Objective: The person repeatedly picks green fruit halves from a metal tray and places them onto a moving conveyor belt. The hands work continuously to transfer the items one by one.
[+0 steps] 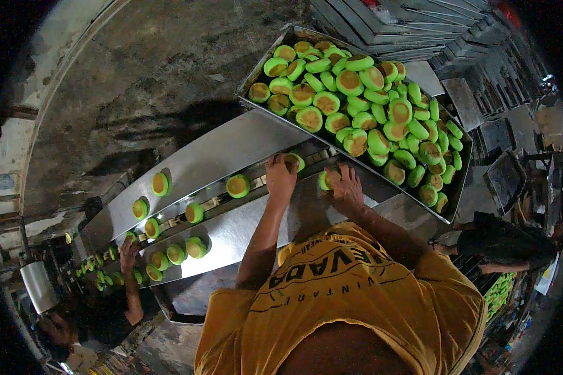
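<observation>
My left hand (pixel 281 178) reaches over the conveyor channel, its fingers closed on a round green bun (pixel 298 164) with a browned face. To its right, my right hand (pixel 347 189) grips another green bun (pixel 324 181) at the near metal ledge; its fingers partly cover that bun. Just beyond both hands lies a large metal tray (pixel 447 215), heaped with green buns (pixel 363 94), its near corner over the conveyor. On the narrow conveyor (pixel 216 201) to the left, more buns stand apart, one of them a single bun (pixel 238 185) close to my left hand.
Several buns (pixel 196 247) sit on the near ledge, and two (pixel 160 184) on the far ledge. At the far left a co-worker's hand (pixel 129 255) reaches to the conveyor. Another person (pixel 513 240) is at the right. Stacked metal trays (pixel 413 31) stand behind.
</observation>
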A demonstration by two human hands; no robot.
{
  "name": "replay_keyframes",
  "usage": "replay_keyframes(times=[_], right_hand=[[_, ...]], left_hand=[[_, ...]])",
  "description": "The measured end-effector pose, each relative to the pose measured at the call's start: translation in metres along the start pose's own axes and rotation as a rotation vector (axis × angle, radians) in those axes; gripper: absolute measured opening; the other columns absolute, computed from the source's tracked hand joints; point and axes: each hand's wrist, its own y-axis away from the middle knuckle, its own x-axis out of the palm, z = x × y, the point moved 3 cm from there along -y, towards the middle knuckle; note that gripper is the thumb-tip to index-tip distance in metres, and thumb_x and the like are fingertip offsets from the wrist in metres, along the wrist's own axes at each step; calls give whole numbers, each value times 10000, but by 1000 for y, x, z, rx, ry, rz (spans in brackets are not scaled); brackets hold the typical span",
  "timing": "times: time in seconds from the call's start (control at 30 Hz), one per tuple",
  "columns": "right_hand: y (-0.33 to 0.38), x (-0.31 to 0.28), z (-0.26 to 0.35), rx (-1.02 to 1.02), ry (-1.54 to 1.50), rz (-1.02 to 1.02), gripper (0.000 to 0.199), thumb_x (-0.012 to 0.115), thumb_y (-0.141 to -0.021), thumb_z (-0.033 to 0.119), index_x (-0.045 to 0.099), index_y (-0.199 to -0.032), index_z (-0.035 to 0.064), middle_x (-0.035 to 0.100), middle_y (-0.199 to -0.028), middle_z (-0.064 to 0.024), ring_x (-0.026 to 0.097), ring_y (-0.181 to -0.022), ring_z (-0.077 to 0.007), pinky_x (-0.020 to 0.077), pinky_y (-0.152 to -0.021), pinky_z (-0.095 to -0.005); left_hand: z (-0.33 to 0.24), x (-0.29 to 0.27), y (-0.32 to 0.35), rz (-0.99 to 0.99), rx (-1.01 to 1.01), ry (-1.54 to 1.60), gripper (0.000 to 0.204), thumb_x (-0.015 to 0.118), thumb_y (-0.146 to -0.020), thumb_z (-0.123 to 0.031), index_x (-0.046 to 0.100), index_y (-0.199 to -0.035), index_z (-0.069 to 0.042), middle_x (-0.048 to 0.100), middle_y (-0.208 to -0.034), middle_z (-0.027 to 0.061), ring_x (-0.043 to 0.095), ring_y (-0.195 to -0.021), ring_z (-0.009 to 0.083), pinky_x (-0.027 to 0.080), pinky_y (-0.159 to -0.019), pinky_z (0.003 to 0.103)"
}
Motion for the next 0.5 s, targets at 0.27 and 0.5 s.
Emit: replay_keyframes(times=[0.27, 0.5], right_hand=[[-7, -2, 2, -295, 55, -76, 820, 803, -707, 280, 395, -1383, 54, 426, -1310, -214, 516, -1154, -466, 531, -888, -543], [-75, -9, 38, -62, -82, 95, 774, 797, -733, 279, 408, -1364, 55, 544, -1194, -190, 560, -1121, -408, 504, -913, -498]], left_hand=[[50, -17, 21, 64, -6, -164, 693, 817, -721, -338, 556, -1262, 8, 563, -1300, 213, 519, -1211, 385, 400, -1063, 474], [61, -41, 48, -214, -116, -365, 755, 778, -750, -440, 529, -1328, -25, 581, -1240, 211, 483, -1249, 376, 373, -1077, 475]])
